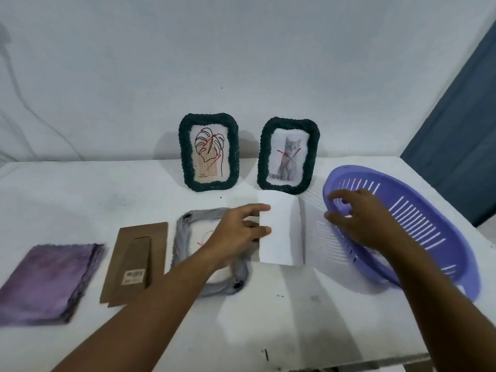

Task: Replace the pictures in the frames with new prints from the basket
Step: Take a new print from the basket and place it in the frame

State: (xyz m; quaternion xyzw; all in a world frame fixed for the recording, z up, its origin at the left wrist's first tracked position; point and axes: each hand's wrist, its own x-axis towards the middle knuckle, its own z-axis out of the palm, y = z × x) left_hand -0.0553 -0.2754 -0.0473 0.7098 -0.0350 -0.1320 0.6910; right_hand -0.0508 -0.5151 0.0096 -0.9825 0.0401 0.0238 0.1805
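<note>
My left hand (pixel 237 230) pinches the left edge of a white print (pixel 280 232), held blank side up just above the table. Under that hand lies a grey woven frame (pixel 185 232) face down, its picture partly showing. My right hand (pixel 357 216) reaches over the near rim of the purple slotted basket (pixel 418 218) with fingers spread and nothing in them. Two dark green woven frames stand at the back: one with a leaf drawing (pixel 208 151), one with a cat picture (pixel 288 155), both pictures crossed in red.
A brown cardboard frame backing with its stand (pixel 134 261) lies left of the grey frame. A folded purple cloth (pixel 51 280) sits at the far left. The white table (pixel 268 318) ends near the bottom edge; a blue curtain (pixel 461 124) hangs at right.
</note>
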